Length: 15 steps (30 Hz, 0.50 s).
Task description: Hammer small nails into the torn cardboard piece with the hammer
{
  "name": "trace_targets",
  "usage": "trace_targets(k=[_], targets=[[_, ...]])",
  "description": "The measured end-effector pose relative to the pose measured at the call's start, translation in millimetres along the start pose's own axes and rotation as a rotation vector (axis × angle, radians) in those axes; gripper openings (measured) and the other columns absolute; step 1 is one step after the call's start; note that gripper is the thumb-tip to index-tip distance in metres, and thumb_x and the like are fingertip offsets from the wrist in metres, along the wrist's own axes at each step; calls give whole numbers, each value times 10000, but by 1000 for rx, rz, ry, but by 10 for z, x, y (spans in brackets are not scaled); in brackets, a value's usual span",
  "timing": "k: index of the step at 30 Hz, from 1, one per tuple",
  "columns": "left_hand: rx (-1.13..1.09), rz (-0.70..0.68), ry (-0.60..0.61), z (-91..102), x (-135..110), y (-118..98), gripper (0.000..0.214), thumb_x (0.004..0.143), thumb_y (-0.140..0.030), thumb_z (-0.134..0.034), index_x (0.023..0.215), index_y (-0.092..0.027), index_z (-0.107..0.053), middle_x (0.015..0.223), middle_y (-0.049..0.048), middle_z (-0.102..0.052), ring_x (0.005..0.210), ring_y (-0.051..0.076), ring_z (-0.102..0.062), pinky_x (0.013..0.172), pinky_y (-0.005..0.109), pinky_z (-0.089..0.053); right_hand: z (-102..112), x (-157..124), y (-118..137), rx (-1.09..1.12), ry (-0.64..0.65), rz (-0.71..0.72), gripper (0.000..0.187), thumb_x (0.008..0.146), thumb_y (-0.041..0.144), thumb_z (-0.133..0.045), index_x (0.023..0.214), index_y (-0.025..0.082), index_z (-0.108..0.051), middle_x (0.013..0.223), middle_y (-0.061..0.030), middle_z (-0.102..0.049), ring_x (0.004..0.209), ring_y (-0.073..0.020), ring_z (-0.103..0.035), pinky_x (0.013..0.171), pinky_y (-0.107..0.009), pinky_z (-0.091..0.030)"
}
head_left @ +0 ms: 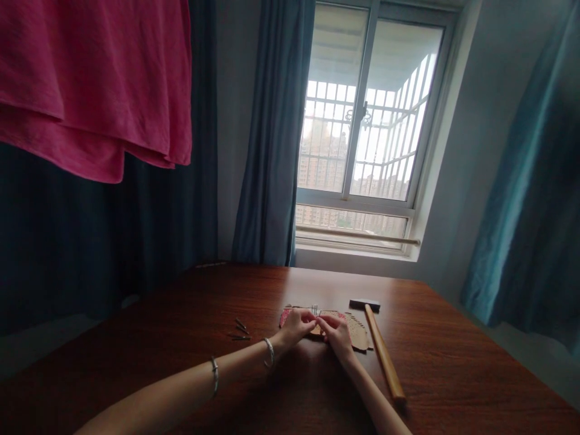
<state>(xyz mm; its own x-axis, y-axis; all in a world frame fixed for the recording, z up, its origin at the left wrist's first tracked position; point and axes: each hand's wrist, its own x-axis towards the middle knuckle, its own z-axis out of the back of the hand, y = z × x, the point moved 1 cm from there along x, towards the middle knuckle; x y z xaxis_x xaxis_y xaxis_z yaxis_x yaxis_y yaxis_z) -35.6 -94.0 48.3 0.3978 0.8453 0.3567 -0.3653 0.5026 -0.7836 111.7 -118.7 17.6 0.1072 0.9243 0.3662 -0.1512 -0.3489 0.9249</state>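
My left hand (296,327) and my right hand (336,333) meet over a flat tan leather piece (357,333) on the wooden table (217,356). Both hands have their fingers curled and pinched together where they meet. A small metal pronged tool (314,310) stands upright just above my fingertips. A pink patterned piece (285,315) shows under my left hand. What exactly each pinch holds is too small to make out.
A hammer (382,351) with a long wooden handle and dark head lies right of the leather. Several small metal tools (240,329) lie left of my hands. A window (362,127) with blue curtains stands behind the table; pink cloth (95,84) hangs at the upper left.
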Motion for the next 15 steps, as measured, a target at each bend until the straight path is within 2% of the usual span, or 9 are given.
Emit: trace_targets(k=[2,4,7,10,13,15], targets=[[0,3,-19,-2,67,43,254,716,-364,-570,715,-142,-695,635,28,-645,616,149,-559,576,227,-401,40,36,4,-20,-42,3,413,698,527,-613,827,151,-724,703,-67,-693,575,-167,-592,398,-214,-414],[-42,31,-92,19,172,112,255,719,-368,-557,735,-143,-676,662,31,-637,642,158,-562,592,238,-410,88,97,-7,-71,-85,2,449,705,550,-585,850,148,-724,721,-77,-702,618,-190,-616,413,-225,-438],[-220,88,-209,52,371,235,245,732,-310,-500,844,-131,-624,727,36,-608,680,161,-568,621,253,-437,162,221,-51,-142,-107,8,464,716,555,-557,842,141,-723,702,-81,-704,618,-204,-628,444,-250,-463],[-344,105,-171,13,533,344,306,705,-217,-471,980,-118,-561,820,53,-584,743,162,-569,652,261,-456,214,353,-113,-175,-114,29,417,712,515,-573,823,142,-724,723,-88,-713,656,-221,-643,542,-291,-502],[-322,113,-86,-85,604,419,456,638,-125,-485,1094,-125,-503,929,75,-566,845,171,-556,720,269,-460,215,468,-173,-205,-112,55,364,722,457,-575,842,145,-720,793,-100,-725,729,-237,-657,661,-331,-517],[-316,119,-72,-141,621,446,534,619,-94,-478,1151,-130,-466,974,85,-551,898,176,-542,763,276,-455,190,524,-207,-221,-100,73,337,724,427,-575,853,150,-719,825,-102,-728,757,-238,-662,702,-340,-516]])
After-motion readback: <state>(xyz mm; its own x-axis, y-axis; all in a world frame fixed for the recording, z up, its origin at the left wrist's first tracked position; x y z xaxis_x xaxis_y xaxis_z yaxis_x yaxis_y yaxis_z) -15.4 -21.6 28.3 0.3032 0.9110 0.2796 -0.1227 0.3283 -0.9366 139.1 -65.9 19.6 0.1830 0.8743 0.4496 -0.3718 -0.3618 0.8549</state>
